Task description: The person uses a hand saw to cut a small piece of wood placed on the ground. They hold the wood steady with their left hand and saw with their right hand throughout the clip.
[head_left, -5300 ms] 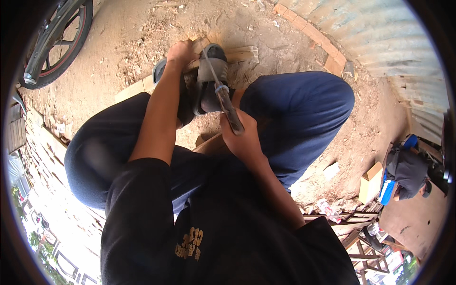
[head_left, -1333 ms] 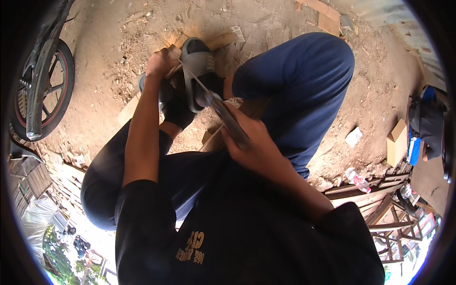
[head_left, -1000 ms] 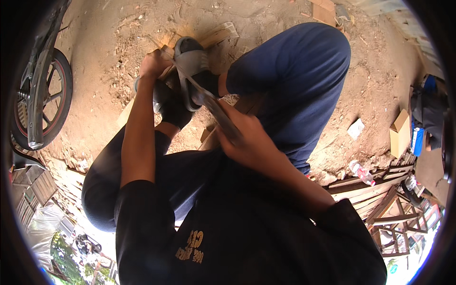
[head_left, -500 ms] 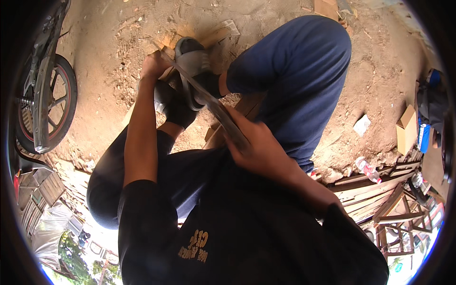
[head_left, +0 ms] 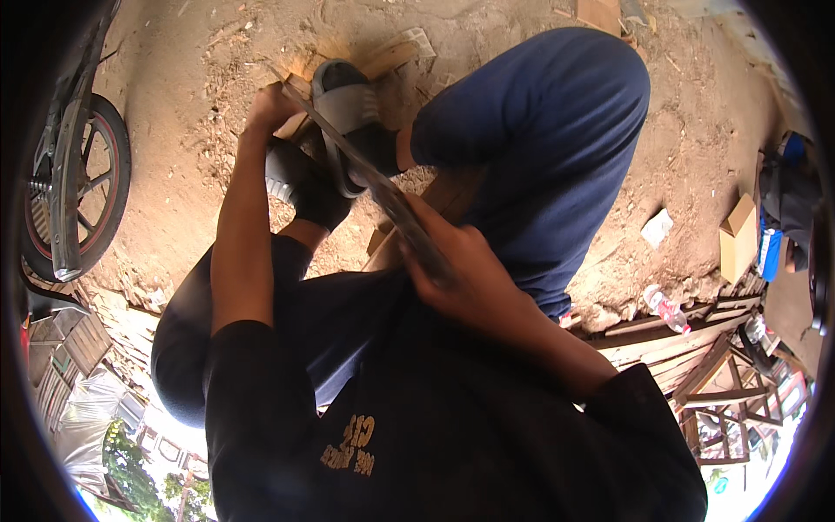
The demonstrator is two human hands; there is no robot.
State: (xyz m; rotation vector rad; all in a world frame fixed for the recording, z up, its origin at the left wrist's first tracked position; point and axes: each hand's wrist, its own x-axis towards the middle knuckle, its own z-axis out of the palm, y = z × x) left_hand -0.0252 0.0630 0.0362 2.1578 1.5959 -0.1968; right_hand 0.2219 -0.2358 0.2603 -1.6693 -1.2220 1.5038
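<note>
My right hand (head_left: 465, 261) is wrapped round the near end of a long, narrow, dark blade-like tool (head_left: 361, 165), which slants away to the far left. Near the tool's far end, my left hand (head_left: 274, 106) is closed beside a light piece of wood (head_left: 299, 85). Its fingertips are hidden, so whether it grips the wood or the tool cannot be told. Just right of that hand, the tool passes across my feet in grey slide sandals (head_left: 352, 103) and dark socks. Between my legs, a wooden board (head_left: 452, 193) is partly covered.
A motorcycle wheel (head_left: 103, 187) stands at the left. Bare dirt ground (head_left: 183, 174) has wood scraps on it. To the right are a paper scrap (head_left: 657, 228), a plastic bottle (head_left: 667, 310), an open cardboard box (head_left: 738, 237) and a wooden frame (head_left: 726, 396).
The whole view has shifted slightly, so the scene sits a little farther left. Both hands keep their grips, and the tool keeps nearly the same slant across the feet.
</note>
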